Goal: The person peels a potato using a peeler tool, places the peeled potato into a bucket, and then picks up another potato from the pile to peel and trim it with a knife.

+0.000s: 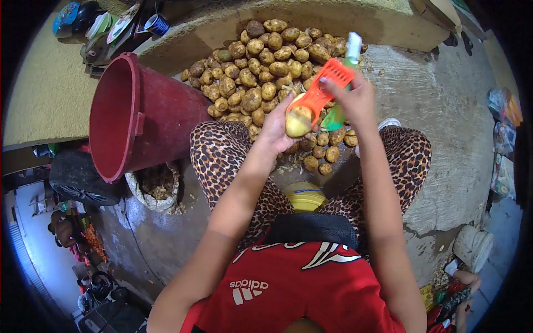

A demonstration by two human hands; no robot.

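Note:
My left hand is closed around a partly peeled potato, its pale flesh showing beside a darker patch. In my right hand is an orange peeler, whose wide head lies against the top of the potato. A green tool with a whitish end shows behind the peeler and my right fingers; whether that hand grips it too I cannot make out. Beyond both hands spreads a large heap of unpeeled potatoes on the floor, with several loose ones near my feet.
A big red tub lies tipped at the left, beside a white sack of scraps and a tire. A yellow container sits between my legs. A low wall bounds the heap. Another person is at the lower right, near a white bucket.

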